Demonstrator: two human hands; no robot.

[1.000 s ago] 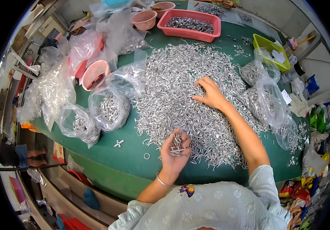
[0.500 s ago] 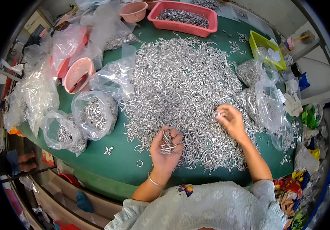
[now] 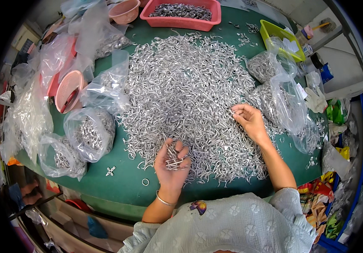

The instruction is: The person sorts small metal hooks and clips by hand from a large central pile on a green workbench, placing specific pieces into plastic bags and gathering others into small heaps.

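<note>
A wide heap of small curved silver metal pieces (image 3: 190,84) covers the middle of the green table. Palm up at the heap's near edge, my left hand (image 3: 171,166) cups several silver metal pieces (image 3: 174,157), its fingers curled around them. To the right, my right hand (image 3: 249,120) hovers over or touches the heap's right part, thumb and fingertips pinched together. What lies between those fingertips is too small to make out. A loose metal ring (image 3: 145,181) and a small cross-shaped metal piece (image 3: 110,171) lie on the table left of my left hand.
Clear plastic bags of metal parts (image 3: 89,135) stand at the left, with more bags (image 3: 274,97) at the right. A pink basket (image 3: 69,90) is at the left. A red tray (image 3: 181,24) of parts sits at the back, a green tray (image 3: 270,29) at the back right.
My right hand has come down nearer the heap with its fingertips pinched. The left hand still cups its pieces. The whole view has shifted, so the table sits slightly further left and up.
</note>
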